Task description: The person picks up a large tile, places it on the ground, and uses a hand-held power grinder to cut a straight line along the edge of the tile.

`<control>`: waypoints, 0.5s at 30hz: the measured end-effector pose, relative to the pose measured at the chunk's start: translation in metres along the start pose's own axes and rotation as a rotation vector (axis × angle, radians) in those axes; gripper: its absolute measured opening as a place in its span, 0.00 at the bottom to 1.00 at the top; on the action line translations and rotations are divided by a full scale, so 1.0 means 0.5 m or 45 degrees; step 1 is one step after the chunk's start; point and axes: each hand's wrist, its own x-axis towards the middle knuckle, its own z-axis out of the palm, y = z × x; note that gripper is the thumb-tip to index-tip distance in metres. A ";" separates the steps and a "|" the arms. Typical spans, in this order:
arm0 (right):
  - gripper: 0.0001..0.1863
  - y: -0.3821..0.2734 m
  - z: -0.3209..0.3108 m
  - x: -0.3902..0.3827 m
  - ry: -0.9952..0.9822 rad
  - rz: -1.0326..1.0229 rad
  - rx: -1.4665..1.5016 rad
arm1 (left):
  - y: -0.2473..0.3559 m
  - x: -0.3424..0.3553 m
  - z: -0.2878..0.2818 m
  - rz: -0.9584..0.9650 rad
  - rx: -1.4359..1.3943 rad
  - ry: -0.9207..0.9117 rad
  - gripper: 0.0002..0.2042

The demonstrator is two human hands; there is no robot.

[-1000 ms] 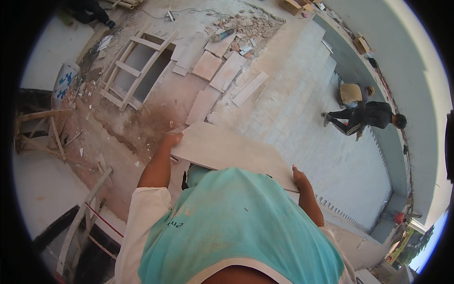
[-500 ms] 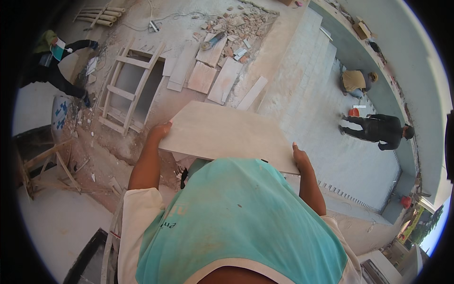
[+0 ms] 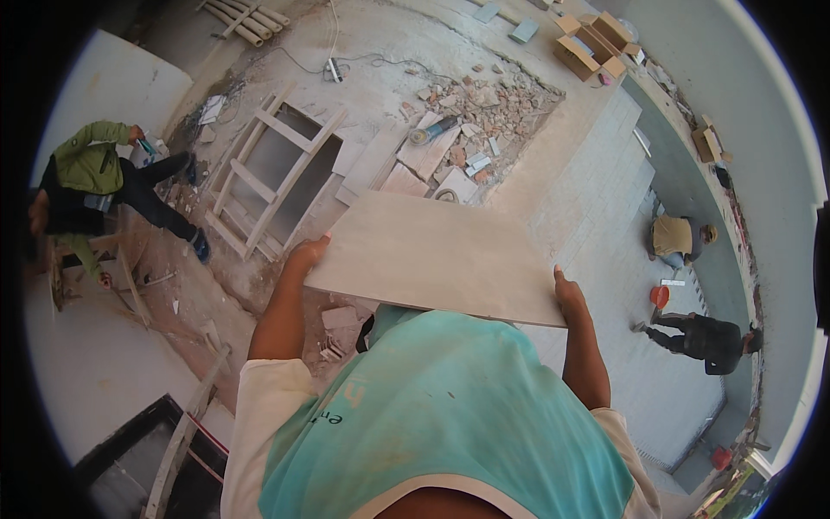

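A large beige rectangular tile (image 3: 441,255) is carried level in front of my teal and white shirt. My left hand (image 3: 304,253) grips its left edge, and my right hand (image 3: 571,296) grips its right end, fingertips at the rim. Past the tile lie pale loose slabs (image 3: 373,160), an angle grinder (image 3: 432,131) and broken rubble (image 3: 497,99). Just under the tile's lower left, a small pinkish fragment (image 3: 340,317) rests on the dusty ground.
A wooden frame (image 3: 296,150) lies over an opening. A co-worker in green (image 3: 91,160) is at left; a crouching person (image 3: 673,235) and a standing person in black (image 3: 716,344), with an orange bucket (image 3: 660,297), are on the right's tiled floor. Open cartons (image 3: 590,48) sit upper right.
The co-worker in green has come further into view at left, stepping lower. The person in black has moved downward, apart from the crouching one. I still hold the tile; the view has shifted.
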 end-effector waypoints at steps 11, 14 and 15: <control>0.46 -0.314 -0.174 0.216 -0.182 -0.091 -0.403 | 0.130 0.039 0.062 -0.284 -0.162 -0.167 0.37; 0.47 -0.436 -0.235 0.229 -0.212 -0.212 -0.581 | 0.188 -0.013 0.064 -0.420 -0.235 -0.252 0.38; 0.47 -0.467 -0.251 0.225 -0.212 -0.270 -0.648 | 0.202 -0.028 0.068 -0.463 -0.249 -0.277 0.38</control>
